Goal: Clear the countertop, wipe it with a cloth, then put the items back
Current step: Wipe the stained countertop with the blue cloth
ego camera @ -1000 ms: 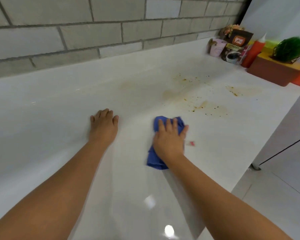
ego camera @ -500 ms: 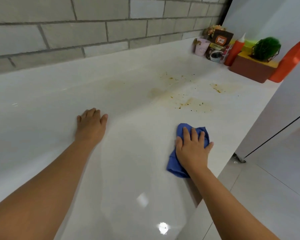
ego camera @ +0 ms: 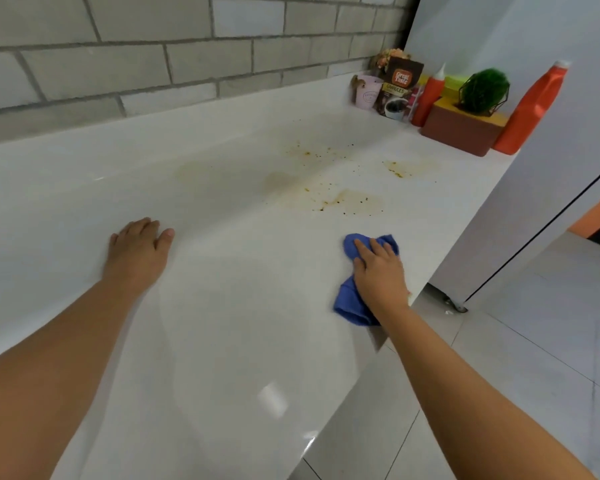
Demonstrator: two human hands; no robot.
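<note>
Blue cloth (ego camera: 351, 306): bunched on the white tabletop (ego camera: 239, 341), close to its right edge and on the near side of the stains.
Right grip: the right hand (ego camera: 380, 275) lies flat on top of the cloth, fingers fairly straight and pressing down. It pins the cloth and does not pinch it.
Step in hand: wiping, by my reading. The near and middle stretch is bare, so the clearing looks done there.
Stains (ego camera: 347, 200): brown-yellow smears and dark specks, just beyond the cloth towards the far right; a smaller patch lies further right, nearer the edge.
Next move: probably a push of the cloth away and slightly left, into the smears. Dried marks will likely need firm pressure and several passes. The cloth sits so near the edge that a stroke to the right could drag it off.
Left grip: the left hand (ego camera: 137, 251) rests palm down on the tabletop, fingers spread and holding nothing, well to the left of the cloth. It seems to serve as a brace.
Far right corner: a pink pot (ego camera: 368, 95), a coffee packet (ego camera: 397, 95), a red sauce bottle (ego camera: 428, 98), a brown box (ego camera: 461, 133) with a green plant (ego camera: 484, 91) on it, and an orange bottle (ego camera: 530, 112), crowded together.
Left to do: putting these back, once the stains are gone.
</note>
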